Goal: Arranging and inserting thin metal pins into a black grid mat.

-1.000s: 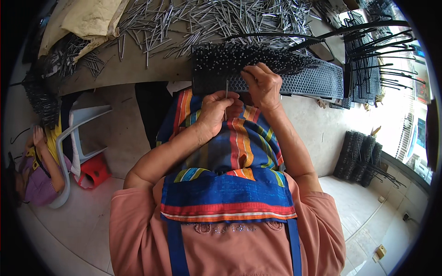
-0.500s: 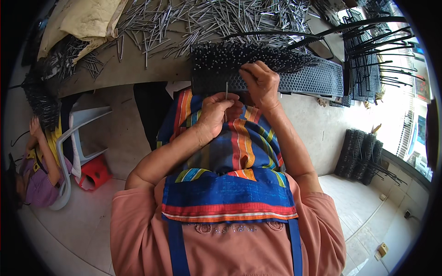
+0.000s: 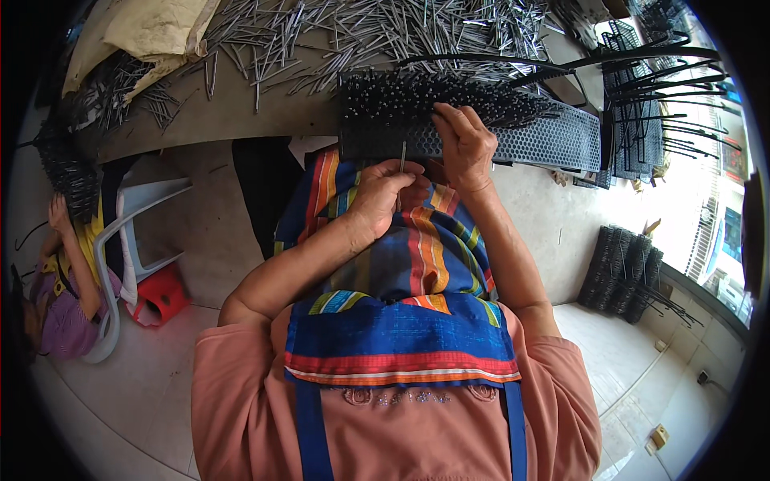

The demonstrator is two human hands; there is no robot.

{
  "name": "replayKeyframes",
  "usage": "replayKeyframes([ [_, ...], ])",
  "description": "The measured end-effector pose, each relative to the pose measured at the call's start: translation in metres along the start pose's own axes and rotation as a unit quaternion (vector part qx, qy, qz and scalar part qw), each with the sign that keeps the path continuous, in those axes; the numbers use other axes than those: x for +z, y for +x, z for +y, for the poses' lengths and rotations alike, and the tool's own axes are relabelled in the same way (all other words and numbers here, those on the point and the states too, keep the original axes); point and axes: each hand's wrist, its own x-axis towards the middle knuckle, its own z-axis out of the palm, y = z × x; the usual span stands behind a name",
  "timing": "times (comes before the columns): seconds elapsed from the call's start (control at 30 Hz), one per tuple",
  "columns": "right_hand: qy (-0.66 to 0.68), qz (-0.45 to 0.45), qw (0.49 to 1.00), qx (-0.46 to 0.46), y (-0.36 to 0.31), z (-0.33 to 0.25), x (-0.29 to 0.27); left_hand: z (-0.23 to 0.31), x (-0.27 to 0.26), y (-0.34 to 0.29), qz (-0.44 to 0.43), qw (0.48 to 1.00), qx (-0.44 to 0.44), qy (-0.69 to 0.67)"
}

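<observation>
Across my lap, at the table's edge, lies a dark perforated panel [image 3: 545, 140] with a honeycomb of holes. Its far side is thick with upright black pins [image 3: 401, 96] with pale tips. My right hand [image 3: 469, 152] is closed in a pinch over the panel, fingertips at the near edge of the pins; whatever they hold is too small to make out. Just in front of the panel, my left hand [image 3: 381, 196] grips a thin metal rod [image 3: 403, 156], which sticks up between thumb and fingers.
Loose metal rods [image 3: 337, 40] cover the table [image 3: 233, 120], beside crumpled tan wrapping [image 3: 152, 32]. Curved black bars and hooks [image 3: 666, 80] jut out at right. Dark bristly bundles [image 3: 622, 272] stand on the floor. Another person [image 3: 76, 280] sits far left near a grey chair [image 3: 112, 240] and red stool [image 3: 160, 297].
My right hand has shifted slightly to the right along the pins, fingers still pinched. The left hand keeps its grip on the rod. The whole view has moved a little.
</observation>
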Motion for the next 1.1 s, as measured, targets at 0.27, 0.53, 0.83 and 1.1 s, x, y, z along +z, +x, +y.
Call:
replayKeyframes([
  [0.27,-0.070,-0.036,0.996,-0.050,0.011,0.003,0.005,0.002,0.002,0.001,-0.018,1.000,0.014,0.011],
  [0.53,0.054,-0.060,0.995,0.066,-0.017,0.001,-0.017,0.007,0.010,0.002,-0.044,0.997,0.017,0.054],
  [0.83,0.338,0.118,0.899,0.254,-0.012,0.012,-0.026,0.024,0.022,0.015,-0.001,0.997,0.007,0.071],
  [1.1,0.055,0.050,0.997,0.015,0.001,0.018,-0.011,0.024,0.017,0.018,-0.031,0.999,-0.004,0.043],
])
